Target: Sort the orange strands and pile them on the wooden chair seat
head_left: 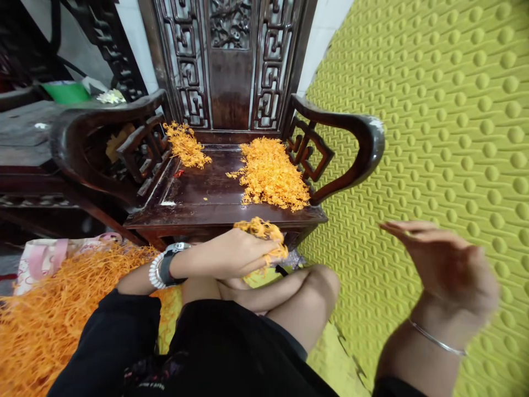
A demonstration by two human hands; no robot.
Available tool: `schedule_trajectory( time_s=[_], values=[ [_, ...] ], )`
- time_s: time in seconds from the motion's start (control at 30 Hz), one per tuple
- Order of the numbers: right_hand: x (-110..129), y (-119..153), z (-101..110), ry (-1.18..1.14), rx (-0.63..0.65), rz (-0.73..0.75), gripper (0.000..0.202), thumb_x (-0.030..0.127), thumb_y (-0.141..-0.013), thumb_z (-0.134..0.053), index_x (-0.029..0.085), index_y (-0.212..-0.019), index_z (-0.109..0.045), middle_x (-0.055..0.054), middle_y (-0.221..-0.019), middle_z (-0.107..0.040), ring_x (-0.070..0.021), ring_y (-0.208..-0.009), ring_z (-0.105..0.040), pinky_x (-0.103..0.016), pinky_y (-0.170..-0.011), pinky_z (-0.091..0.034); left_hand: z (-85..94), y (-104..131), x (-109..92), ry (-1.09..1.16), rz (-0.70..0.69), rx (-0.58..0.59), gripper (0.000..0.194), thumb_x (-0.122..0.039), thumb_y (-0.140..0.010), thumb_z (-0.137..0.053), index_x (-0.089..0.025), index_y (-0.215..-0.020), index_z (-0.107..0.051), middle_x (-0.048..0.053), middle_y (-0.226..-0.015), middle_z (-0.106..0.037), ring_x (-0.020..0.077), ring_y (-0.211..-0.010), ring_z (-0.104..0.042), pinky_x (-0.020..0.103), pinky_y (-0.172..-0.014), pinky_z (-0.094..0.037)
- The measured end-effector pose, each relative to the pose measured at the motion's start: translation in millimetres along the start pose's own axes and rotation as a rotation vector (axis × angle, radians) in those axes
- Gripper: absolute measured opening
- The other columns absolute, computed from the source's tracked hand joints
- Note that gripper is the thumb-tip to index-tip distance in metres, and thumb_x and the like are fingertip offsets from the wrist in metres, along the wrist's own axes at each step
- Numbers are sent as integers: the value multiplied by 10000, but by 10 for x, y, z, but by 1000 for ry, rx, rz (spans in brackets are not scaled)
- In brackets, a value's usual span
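My left hand (248, 255) is closed around a bunch of orange curly strands (259, 227), held above my crossed legs in front of the chair; strands stick out past both sides of the fist. Their exact kind is not clear. Out to the right, my right hand (448, 264) is raised with its fingers stretched out, nothing visible in it, and slightly smeared by motion. A large orange pile of similar strands (273, 173) covers the right part of the dark wooden chair seat (215, 184). On the seat's back left lies a smaller orange bundle (188, 146).
Loose orange strands (82, 298) heap up at my left, by a white and pink bag (41, 262). Curved armrests (367, 149) flank the seat. A yellow bumpy mat (433, 138) lies to the right. At far left, a dark table (25, 132) bears a green container (68, 92).
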State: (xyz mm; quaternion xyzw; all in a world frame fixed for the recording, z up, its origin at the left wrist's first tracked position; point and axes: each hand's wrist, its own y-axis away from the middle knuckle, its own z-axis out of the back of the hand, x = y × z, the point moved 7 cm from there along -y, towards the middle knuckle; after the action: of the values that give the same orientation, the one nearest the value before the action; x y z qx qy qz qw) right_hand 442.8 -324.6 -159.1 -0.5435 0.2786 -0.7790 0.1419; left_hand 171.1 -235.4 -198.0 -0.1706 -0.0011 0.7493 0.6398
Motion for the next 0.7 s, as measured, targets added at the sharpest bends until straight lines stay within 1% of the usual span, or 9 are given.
schedule_trajectory(
  time_s=[0.03, 0.07, 0.13, 0.23, 0.33, 0.43, 0.53, 0.6, 0.7],
  values=[
    [57, -68, -243, 42, 114, -41, 326, 437, -927, -436, 325, -1060, -712, -84, -1176, -656, -261, -1141, -591, -420, -1043, -432, 4, -47, -14, -34, -8, 4, 329, -303, -991, -286, -141, -1152, -523, 79, -946, -689, 175, -759, -646, 285, -657, -471],
    [117, -121, -524, 97, 242, -87, 370, 446, -881, -538, 320, -1219, -622, -78, -1288, -594, -273, -1228, -525, -432, -1087, -383, 10, -87, -24, -59, -8, 3, 315, -309, -986, -307, -132, -1158, -503, 85, -945, -684, 181, -758, -646, 290, -653, -474],
    [242, -175, -1073, 219, 470, -136, 620, 368, -785, -702, 312, -1358, -472, -63, -1380, -517, -265, -1270, -479, -428, -1092, -375, 18, -138, -52, -85, -14, 0, 300, -330, -978, -337, -123, -1156, -462, 82, -922, -674, 185, -744, -644, 294, -643, -478],
    [349, -179, -1592, 272, 629, -168, 458, 331, -886, -579, 239, -1326, -489, -71, -1172, -634, -196, -996, -620, -337, -884, -511, 26, -130, -102, -135, -28, -49, 280, -342, -985, -320, -122, -1103, -446, 64, -867, -661, 176, -695, -635, 289, -594, -473],
    [309, -130, -1733, 355, 670, -223, 309, 336, -940, -478, 193, -1201, -565, -46, -880, -679, -160, -758, -615, -284, -711, -498, 22, -41, -173, -288, -56, -143, 224, -246, -985, -294, -127, -995, -483, 46, -781, -634, 166, -635, -605, 290, -544, -452],
    [298, -90, -1736, 422, 683, -214, 255, 359, -948, -459, 178, -1037, -615, -45, -803, -664, -145, -675, -585, -259, -630, -452, 0, 68, -242, -418, -83, -194, 208, -141, -952, -301, -151, -891, -499, 23, -703, -588, 143, -585, -558, 271, -504, -421],
    [356, -42, -1764, 453, 742, -145, 317, 359, -967, -413, 173, -788, -597, -27, -690, -610, -117, -585, -534, -238, -569, -404, 32, 170, -270, -493, -88, -210, 241, -114, -933, -291, -169, -794, -481, 7, -623, -525, 137, -515, -500, 271, -445, -368],
    [398, 12, -1772, 475, 794, -96, 362, 340, -978, -382, 176, -705, -552, -8, -617, -550, -102, -527, -486, -230, -532, -373, 59, 243, -297, -475, -134, -192, 257, -108, -925, -290, -181, -747, -461, 1, -600, -503, 140, -505, -482, 280, -443, -360],
    [418, 115, -1739, 480, 854, -83, 342, 317, -982, -378, 179, -728, -560, 4, -600, -520, -92, -509, -472, -221, -513, -350, 62, 345, -306, -324, -166, -116, 210, -120, -915, -337, -181, -759, -463, 2, -635, -535, 140, -536, -495, 287, -482, -381]
  ],
)
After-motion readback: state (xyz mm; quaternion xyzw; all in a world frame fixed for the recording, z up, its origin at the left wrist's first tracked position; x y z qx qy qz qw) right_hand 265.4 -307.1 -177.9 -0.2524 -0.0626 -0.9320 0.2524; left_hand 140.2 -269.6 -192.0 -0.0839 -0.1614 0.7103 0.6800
